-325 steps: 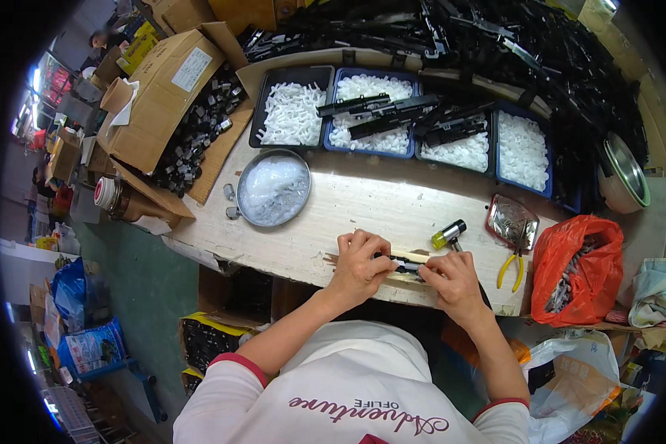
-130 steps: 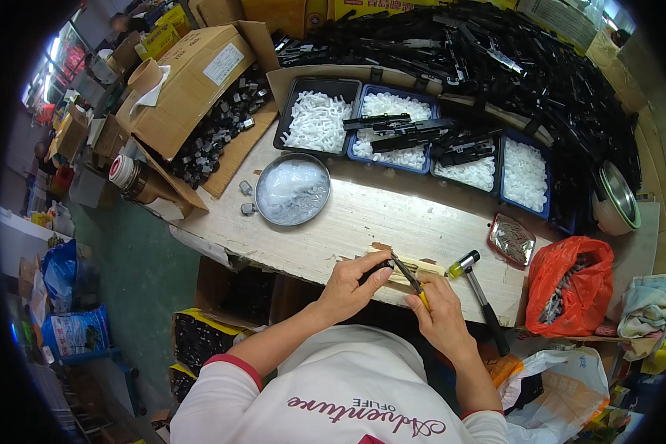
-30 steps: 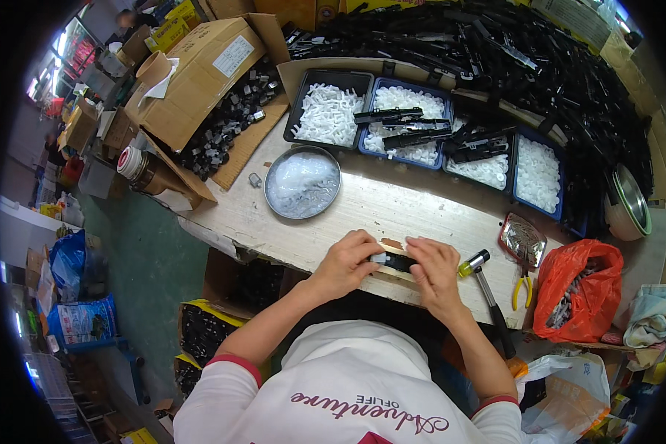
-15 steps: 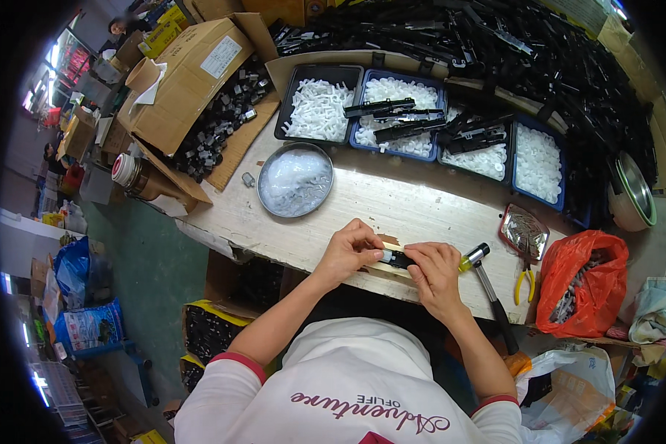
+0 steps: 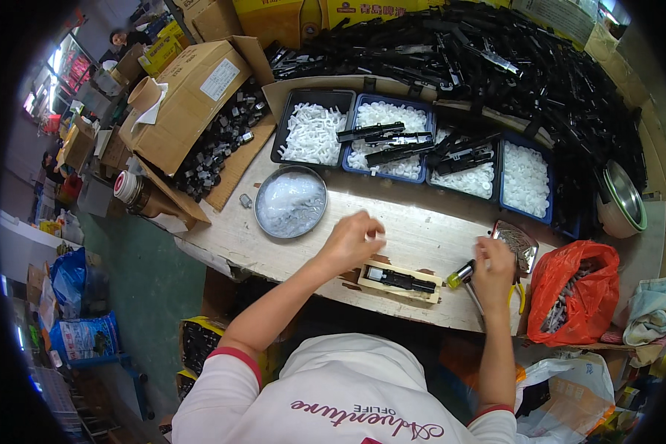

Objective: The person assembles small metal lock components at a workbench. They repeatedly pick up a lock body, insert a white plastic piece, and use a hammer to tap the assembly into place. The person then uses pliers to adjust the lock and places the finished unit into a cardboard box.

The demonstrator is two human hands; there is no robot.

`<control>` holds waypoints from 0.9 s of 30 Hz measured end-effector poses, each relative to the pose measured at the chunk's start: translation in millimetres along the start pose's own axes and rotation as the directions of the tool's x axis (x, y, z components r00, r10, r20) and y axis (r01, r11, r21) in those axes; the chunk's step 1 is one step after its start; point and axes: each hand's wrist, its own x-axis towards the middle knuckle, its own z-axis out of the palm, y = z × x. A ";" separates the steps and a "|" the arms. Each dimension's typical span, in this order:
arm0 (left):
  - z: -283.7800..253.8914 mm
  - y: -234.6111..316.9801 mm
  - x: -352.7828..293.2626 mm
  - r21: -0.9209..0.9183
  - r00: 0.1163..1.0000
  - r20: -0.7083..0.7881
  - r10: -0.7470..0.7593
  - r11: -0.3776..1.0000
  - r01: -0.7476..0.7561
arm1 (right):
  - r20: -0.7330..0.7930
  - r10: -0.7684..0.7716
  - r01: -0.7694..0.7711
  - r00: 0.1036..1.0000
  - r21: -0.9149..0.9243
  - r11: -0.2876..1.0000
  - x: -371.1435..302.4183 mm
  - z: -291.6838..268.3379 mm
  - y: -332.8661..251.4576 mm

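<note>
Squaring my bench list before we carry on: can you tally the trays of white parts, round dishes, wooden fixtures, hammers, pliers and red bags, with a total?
Trays of white parts: 4
Round metal dish: 1
Wooden fixture: 1
Hammer: 1
Yellow-handled pliers: 1
Red plastic bag: 1
Total: 9

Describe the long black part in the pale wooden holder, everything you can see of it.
The long black part is narrow, with a pale grey block at its left end; it looks like metal or plastic, though finer detail is too small to read. It lies lengthwise inside the pale wooden holder near the table's front edge, right end slightly nearer the person. Neither hand touches it.
</note>
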 end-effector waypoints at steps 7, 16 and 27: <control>-7.3 -0.1 73.7 0.372 0.927 -0.372 0.042 0.922 0.108 | 0.016 0.138 -0.112 0.990 -0.501 0.858 17.3 -23.8 49.6; -26.0 -8.8 85.4 -0.158 0.971 -0.126 -0.204 0.970 0.184 | 0.172 0.103 0.026 0.980 -0.622 0.783 28.2 -9.3 66.1; -34.3 -12.5 29.0 -0.942 0.946 0.262 -0.193 0.163 0.294 | 0.208 0.329 -0.373 0.921 0.225 0.900 24.3 -21.3 53.9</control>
